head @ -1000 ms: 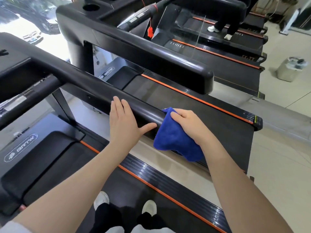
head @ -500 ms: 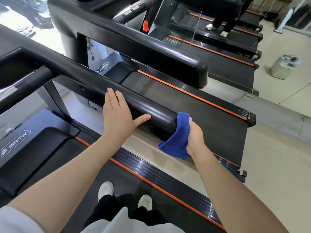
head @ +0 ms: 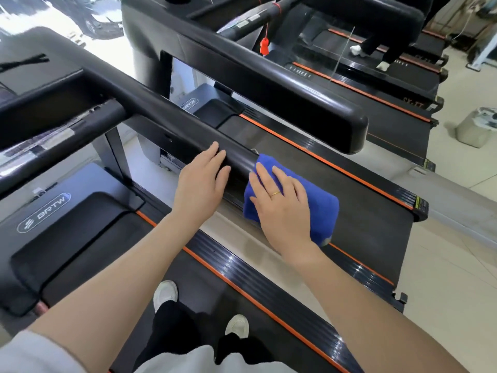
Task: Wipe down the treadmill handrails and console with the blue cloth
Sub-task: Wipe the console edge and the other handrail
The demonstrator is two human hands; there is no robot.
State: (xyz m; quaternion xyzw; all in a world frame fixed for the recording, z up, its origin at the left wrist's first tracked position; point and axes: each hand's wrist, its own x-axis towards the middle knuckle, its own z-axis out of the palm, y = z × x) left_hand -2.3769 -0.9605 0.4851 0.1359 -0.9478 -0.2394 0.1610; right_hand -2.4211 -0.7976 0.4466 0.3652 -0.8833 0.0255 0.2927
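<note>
while the left hand (head: 200, 184) is resting flat-fingered on the handrail (head: 166, 117), the right hand (head: 282, 208), at its 3 o'clock, is pressing spread fingers onto the blue cloth (head: 320, 208).

Handrail (head: 166, 122) running from ten o'clock toward centre. Left hand (head: 200, 181) resting flat on the handrail near its end. Just to the right at three o'clock, cloth (head: 320, 208) draped over the handrail's end, under the right hand (head: 282, 208). Two shoes (head: 165, 293) at six o'clock, standing on the treadmill belt (head: 107, 254) below the hands. Neighbouring treadmill's handrail (head: 269, 84) behind, toward one o'clock. Lidded bin (head: 476, 129) on the floor at two o'clock, well apart.
</note>
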